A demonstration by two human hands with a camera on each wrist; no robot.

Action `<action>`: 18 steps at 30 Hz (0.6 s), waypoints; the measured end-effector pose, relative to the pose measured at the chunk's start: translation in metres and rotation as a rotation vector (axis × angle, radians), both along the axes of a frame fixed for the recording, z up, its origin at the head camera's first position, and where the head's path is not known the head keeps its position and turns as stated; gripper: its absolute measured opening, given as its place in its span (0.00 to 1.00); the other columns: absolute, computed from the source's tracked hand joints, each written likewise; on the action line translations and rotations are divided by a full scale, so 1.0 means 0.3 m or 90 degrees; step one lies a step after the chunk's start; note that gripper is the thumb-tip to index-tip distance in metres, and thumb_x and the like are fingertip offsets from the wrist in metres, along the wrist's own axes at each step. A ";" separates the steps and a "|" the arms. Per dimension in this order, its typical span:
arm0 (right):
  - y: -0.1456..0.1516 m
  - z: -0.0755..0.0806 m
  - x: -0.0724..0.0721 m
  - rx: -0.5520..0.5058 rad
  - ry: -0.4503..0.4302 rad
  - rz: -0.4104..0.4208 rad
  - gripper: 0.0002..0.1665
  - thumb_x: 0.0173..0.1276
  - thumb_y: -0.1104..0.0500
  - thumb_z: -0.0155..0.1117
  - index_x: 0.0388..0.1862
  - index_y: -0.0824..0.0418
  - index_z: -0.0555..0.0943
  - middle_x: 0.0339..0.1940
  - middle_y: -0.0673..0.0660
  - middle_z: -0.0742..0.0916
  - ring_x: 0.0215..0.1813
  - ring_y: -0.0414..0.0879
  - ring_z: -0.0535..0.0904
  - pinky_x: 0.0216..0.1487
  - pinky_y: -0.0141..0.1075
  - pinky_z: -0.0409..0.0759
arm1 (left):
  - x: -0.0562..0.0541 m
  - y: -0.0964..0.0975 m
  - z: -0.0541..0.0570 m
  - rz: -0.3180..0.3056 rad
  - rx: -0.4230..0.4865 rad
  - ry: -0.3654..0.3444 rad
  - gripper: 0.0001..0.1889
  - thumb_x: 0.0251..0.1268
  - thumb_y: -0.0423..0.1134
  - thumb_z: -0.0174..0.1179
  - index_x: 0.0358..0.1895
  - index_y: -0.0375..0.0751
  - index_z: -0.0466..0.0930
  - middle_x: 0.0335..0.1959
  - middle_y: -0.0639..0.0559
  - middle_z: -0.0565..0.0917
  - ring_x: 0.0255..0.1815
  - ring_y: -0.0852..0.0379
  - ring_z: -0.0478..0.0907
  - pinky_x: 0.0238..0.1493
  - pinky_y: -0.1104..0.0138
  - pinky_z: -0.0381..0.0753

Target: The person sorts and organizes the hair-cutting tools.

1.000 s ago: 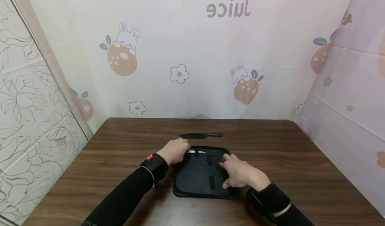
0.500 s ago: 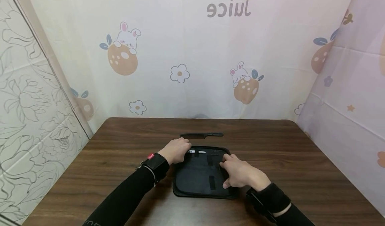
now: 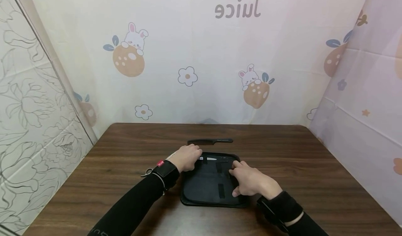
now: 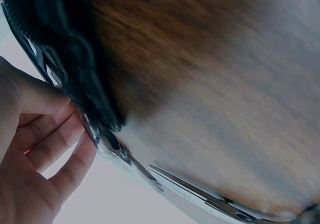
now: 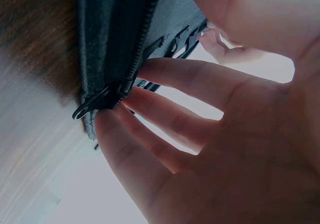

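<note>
The step in hand looks like seating a pair of scissors (image 3: 211, 159) under a small elastic loop (image 3: 205, 161) near the far edge of the black case (image 3: 201, 189), which lies flat on the desk (image 3: 270, 141) with its strapped face up. The left hand (image 3: 187, 158) is over the case's far left corner, its thumb and fingers pinching the handle end of the scissors; the exact grip is partly hidden. The right hand (image 3: 251, 180) rests at the case's right edge, fingers spread and fairly straight, the tips against the zip (image 5: 141, 44) near its metal pull (image 5: 92, 101), apparently steadying the case. As I judge it, the next move calls for a straight push along the far edge, with the right hand holding firm so that the case does not skid. The left hand covers the handle end in the head view, and the tight loop could catch the blades. Two dark straps, one mid-case (image 3: 218, 167) and one nearer the person (image 3: 221, 191), show no tool under them. A black comb (image 3: 207, 142) lies just beyond the case, beside the left fingers. A printed curtain (image 3: 163, 44) hangs behind the desk.
</note>
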State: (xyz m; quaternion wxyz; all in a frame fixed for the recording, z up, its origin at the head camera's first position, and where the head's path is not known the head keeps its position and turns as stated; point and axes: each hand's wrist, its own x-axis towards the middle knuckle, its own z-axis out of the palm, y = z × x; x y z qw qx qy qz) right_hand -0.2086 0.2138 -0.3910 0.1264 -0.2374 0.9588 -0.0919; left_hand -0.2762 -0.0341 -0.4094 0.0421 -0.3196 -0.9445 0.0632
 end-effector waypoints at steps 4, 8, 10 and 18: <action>-0.002 0.000 -0.001 0.001 0.001 0.000 0.41 0.53 0.55 0.83 0.64 0.71 0.79 0.56 0.55 0.77 0.52 0.49 0.68 0.50 0.49 0.76 | -0.004 0.013 -0.001 0.009 -0.013 0.004 0.17 0.63 0.35 0.70 0.55 0.44 0.83 0.48 0.50 0.83 0.51 0.52 0.79 0.49 0.60 0.81; -0.006 0.001 -0.007 0.004 0.001 -0.004 0.41 0.53 0.55 0.83 0.64 0.71 0.79 0.55 0.54 0.77 0.51 0.49 0.67 0.50 0.48 0.76 | -0.014 0.019 0.000 0.019 -0.025 0.001 0.18 0.63 0.36 0.70 0.57 0.44 0.83 0.50 0.50 0.83 0.52 0.52 0.78 0.50 0.60 0.81; -0.007 0.002 -0.009 0.006 -0.001 -0.008 0.41 0.54 0.55 0.83 0.64 0.71 0.79 0.55 0.54 0.77 0.51 0.49 0.67 0.49 0.48 0.75 | -0.019 0.019 0.002 0.020 -0.030 -0.002 0.18 0.64 0.36 0.69 0.57 0.44 0.82 0.51 0.50 0.82 0.53 0.52 0.78 0.51 0.59 0.81; -0.017 0.000 -0.018 0.005 -0.006 -0.013 0.42 0.53 0.55 0.83 0.64 0.70 0.79 0.55 0.54 0.76 0.52 0.48 0.67 0.51 0.48 0.76 | -0.034 0.015 0.004 0.016 -0.031 0.000 0.17 0.64 0.36 0.69 0.56 0.44 0.83 0.50 0.51 0.82 0.53 0.52 0.78 0.51 0.60 0.80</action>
